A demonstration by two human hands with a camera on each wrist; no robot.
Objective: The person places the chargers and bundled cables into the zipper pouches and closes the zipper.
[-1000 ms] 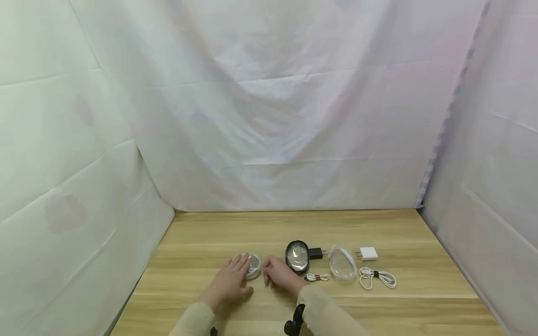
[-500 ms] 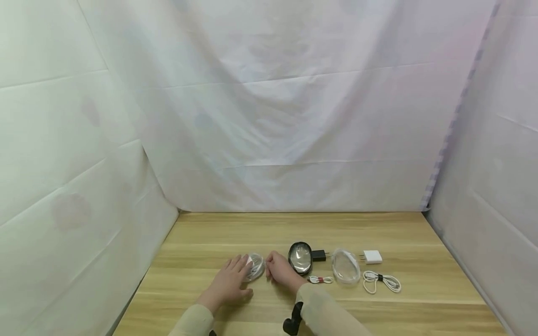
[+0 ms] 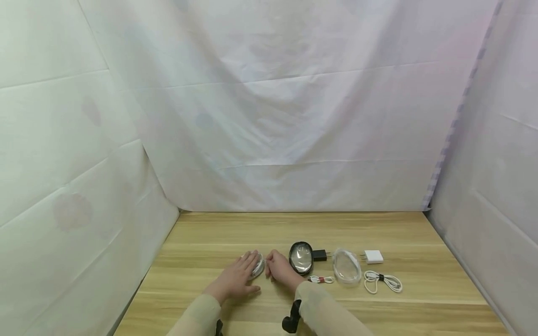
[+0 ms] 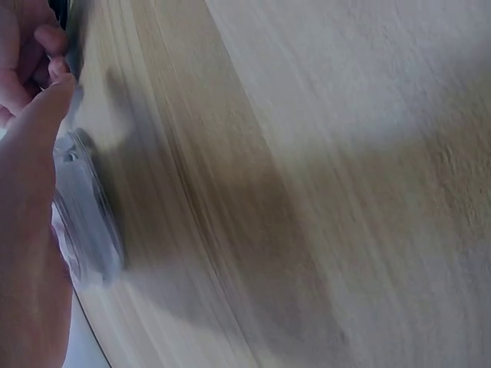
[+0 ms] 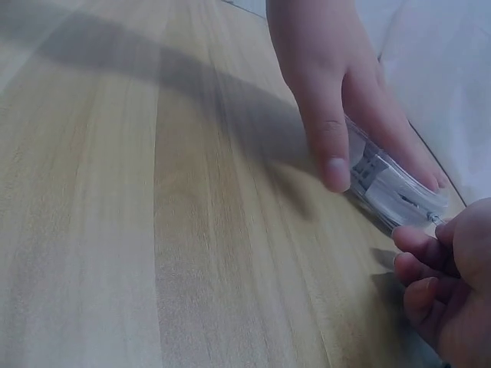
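A clear zip pouch (image 3: 260, 268) with white edging lies on the table, partly covered by my left hand (image 3: 236, 278). The left fingers stretch straight across its top, and the thumb points along the near side. In the right wrist view, something white and grey shows inside the pouch (image 5: 395, 195). At the pouch's right end my right hand (image 3: 280, 269) has its fingers curled, and the thumb and forefinger pinch the small zipper pull (image 5: 436, 220). From the left wrist, the pouch (image 4: 92, 218) appears beyond the left hand, with the right hand (image 4: 34, 57) close to its end.
Right of the hands lie a black-rimmed clear pouch (image 3: 301, 258), a black charger plug (image 3: 320, 255), a short white cable (image 3: 321, 279) with a red tie, a white-rimmed clear pouch (image 3: 347, 267), a white charger plug (image 3: 373, 256) and a coiled white cable (image 3: 383, 281).
My left hand has slid a little right and forward, covering more of the pouch. The right hand keeps its pinch at the pouch's end. The head view has shifted slightly.
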